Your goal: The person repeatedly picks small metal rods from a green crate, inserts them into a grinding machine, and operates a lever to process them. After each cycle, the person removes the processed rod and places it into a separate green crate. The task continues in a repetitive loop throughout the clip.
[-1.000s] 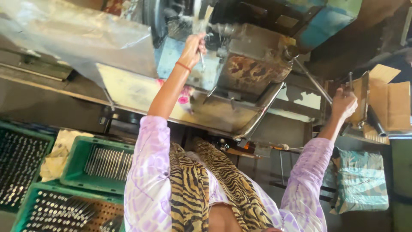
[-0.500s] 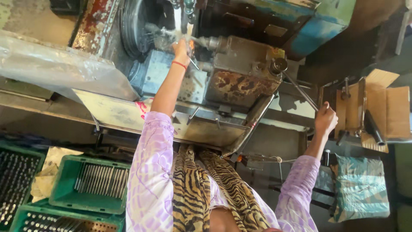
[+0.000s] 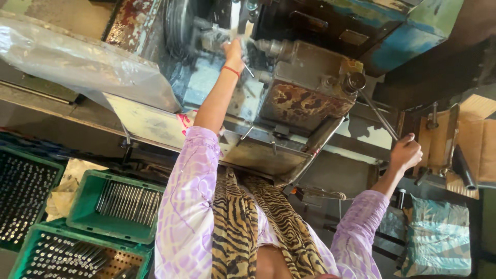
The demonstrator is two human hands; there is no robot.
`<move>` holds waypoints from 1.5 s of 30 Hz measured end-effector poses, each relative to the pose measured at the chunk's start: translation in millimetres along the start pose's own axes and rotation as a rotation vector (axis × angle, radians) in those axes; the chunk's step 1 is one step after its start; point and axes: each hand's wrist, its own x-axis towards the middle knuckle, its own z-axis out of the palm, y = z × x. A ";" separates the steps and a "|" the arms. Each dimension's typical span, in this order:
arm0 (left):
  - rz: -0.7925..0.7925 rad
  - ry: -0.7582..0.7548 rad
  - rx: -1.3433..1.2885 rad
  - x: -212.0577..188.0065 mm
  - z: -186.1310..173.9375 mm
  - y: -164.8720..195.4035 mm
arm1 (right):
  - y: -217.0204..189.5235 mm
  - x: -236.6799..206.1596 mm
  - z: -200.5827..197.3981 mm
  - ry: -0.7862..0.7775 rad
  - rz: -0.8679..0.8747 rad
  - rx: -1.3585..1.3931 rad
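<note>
At the top centre of the frame, left hand [image 3: 235,51] up at the chuck end of the machine [image 3: 305,98], fingers closed on a thin metal rod [image 3: 248,70] that pokes down past the wrist with its red band [image 3: 231,71]. To the right of centre, right hand [image 3: 405,153] wrapped tight around the end of a long slim lever [image 3: 378,114] that slants up to a round knob on the rusty, blue-painted housing. Below the housing, a grimy metal tray [image 3: 155,126] running across the frame. In the upper left, a sheet of clear plastic [image 3: 77,62] draped over the machine bed. At the lower left, green crates [image 3: 82,206] filled with rows of metal rods, a crumpled cloth [image 3: 64,188] between them. Along the bottom, lilac patterned sleeves [image 3: 186,217] and a striped scarf [image 3: 235,227]. At the far right, a cardboard box [image 3: 478,139] and a teal patterned bundle [image 3: 439,240].
</note>
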 end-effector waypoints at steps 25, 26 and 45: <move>-0.087 -0.212 -0.083 12.4 -17.6 14.3 | -0.6 -21.1 -0.5 -0.010 0.031 -0.061; -0.090 -0.200 -0.057 13.5 -18.0 13.9 | -0.7 -19.7 0.1 -0.006 0.036 -0.067; 0.062 -0.351 -0.146 2.5 13.7 12.2 | -2.0 -2.0 9.0 0.083 0.035 0.031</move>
